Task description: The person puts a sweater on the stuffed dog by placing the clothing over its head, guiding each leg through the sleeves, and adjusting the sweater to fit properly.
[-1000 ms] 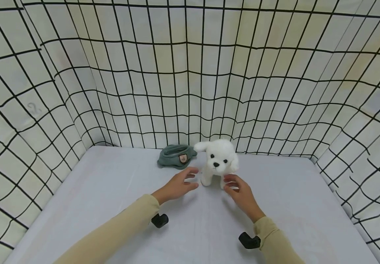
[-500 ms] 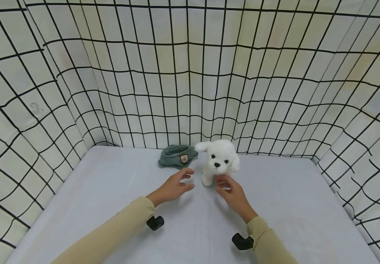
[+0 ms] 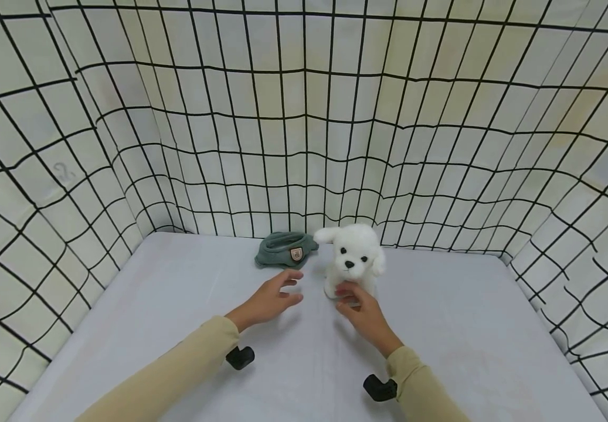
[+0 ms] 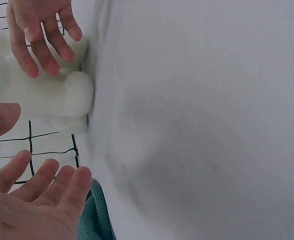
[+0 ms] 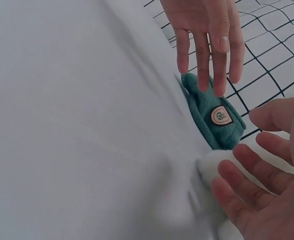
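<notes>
Left hand (image 3: 269, 300), grip released with fingers spread, hovers above the tabletop (image 3: 177, 305) between the green cap (image 3: 285, 250) and the white plush dog (image 3: 353, 258). The cap lies near the far edge; the dog stands upright just right of it. Right hand (image 3: 363, 310), grip released, has its fingertips (image 3: 342, 291) at the dog's front legs.

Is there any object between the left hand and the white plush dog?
Nothing visible does. Only bare table lies between the left hand and the white plush dog. The green hat sits behind, off that path.
</notes>
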The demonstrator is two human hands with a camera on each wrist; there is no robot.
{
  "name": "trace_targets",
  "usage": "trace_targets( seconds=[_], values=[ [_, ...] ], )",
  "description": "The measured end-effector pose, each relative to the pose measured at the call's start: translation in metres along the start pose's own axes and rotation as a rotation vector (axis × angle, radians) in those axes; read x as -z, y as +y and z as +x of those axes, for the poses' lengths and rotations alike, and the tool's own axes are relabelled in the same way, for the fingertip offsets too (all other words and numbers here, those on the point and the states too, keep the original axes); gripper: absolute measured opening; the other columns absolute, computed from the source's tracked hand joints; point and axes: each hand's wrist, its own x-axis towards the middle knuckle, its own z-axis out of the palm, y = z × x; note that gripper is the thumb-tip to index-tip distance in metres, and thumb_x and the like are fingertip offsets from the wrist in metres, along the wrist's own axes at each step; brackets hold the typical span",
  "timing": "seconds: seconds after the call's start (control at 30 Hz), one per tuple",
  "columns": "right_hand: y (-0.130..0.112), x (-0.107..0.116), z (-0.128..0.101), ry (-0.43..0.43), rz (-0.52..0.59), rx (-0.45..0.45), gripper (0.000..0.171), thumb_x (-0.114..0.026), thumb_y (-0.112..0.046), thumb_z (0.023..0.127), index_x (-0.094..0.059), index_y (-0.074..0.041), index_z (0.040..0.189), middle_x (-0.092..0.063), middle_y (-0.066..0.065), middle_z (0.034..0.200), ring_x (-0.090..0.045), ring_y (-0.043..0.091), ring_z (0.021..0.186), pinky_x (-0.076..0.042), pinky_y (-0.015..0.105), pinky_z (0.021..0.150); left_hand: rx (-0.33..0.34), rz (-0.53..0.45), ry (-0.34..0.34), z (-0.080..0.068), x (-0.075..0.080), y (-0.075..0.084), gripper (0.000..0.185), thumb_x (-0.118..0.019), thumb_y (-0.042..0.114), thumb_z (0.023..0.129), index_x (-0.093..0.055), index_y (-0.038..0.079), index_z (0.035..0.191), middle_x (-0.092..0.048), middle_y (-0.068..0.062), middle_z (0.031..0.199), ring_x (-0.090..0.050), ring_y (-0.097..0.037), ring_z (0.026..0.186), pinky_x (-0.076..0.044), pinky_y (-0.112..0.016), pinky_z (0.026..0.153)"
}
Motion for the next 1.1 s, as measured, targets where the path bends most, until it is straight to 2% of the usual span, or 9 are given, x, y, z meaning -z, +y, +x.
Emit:
trace_targets(
  seconds=[0.13, 0.43, 0.8, 1.1],
  values=[
    [-0.003, -0.005, 0.002, -0.012, 0.002, 0.015, 0.033, -0.065, -0.007, 0.09, -0.06, -0.004, 0.123, -0.065, 0.013, 0.117, -0.063, 0.026, 0.103, -0.053, 0.026, 0.081, -0.005, 0.012, 0.008, -0.002, 0.004, -0.001, 0.048, -0.06, 0.018, 0.096, -0.043, 0.009, 0.139, -0.045, -0.011, 0.147, -0.044, -0.03, 0.136, -0.044, -0.043, 0.107],
    [-0.009, -0.016, 0.008, -0.031, 0.017, -0.013, 0.035, -0.065, -0.008, 0.091, -0.06, -0.003, 0.124, -0.066, 0.013, 0.118, -0.063, 0.029, 0.107, -0.053, 0.029, 0.085, -0.014, 0.036, 0.035, -0.006, 0.01, -0.003, 0.046, -0.06, 0.018, 0.096, -0.045, 0.009, 0.138, -0.046, -0.01, 0.145, -0.044, -0.032, 0.135, -0.045, -0.044, 0.105],
    [-0.015, -0.029, 0.02, -0.091, 0.015, -0.008, 0.037, -0.064, -0.01, 0.092, -0.057, -0.004, 0.128, -0.063, 0.014, 0.124, -0.057, 0.034, 0.118, -0.049, 0.048, 0.096, 0.012, 0.076, 0.055, -0.006, 0.018, -0.003, 0.046, -0.059, 0.019, 0.096, -0.044, 0.008, 0.138, -0.046, -0.01, 0.145, -0.045, -0.031, 0.134, -0.045, -0.045, 0.105],
    [-0.018, -0.034, 0.027, -0.12, -0.015, -0.016, 0.04, -0.063, -0.012, 0.093, -0.055, -0.005, 0.131, -0.06, 0.016, 0.128, -0.056, 0.032, 0.12, -0.048, 0.048, 0.099, 0.037, 0.114, 0.088, -0.004, 0.025, -0.006, 0.047, -0.059, 0.021, 0.096, -0.043, 0.01, 0.139, -0.046, -0.011, 0.145, -0.043, -0.031, 0.135, -0.045, -0.046, 0.104]
  ],
)
